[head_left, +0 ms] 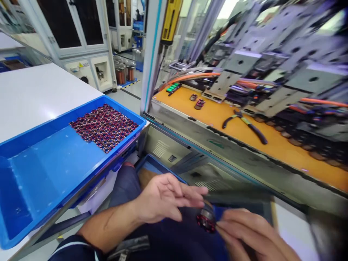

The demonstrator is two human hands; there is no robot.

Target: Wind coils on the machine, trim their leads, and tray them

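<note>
My right hand [250, 232] pinches a small round wound motor stator [206, 218] between thumb and fingers, in front of my lap. The stator has a dark ring with red and black marks around its end and is slightly blurred. My left hand [168, 197] is open beside it, palm turned up and fingers stretched toward the stator. Whether those fingertips touch it I cannot tell. To the left, a blue tray [51, 159] holds many similar small parts [106, 127], packed closely at its far right end.
A machine with an orange bed [181, 103] stands at the right. Cutting pliers [246, 123] and two loose stators [199, 104] lie on it, near metal blocks and orange hoses. An upright frame post [152, 54] rises between tray and machine. A white table [40, 94] supports the tray.
</note>
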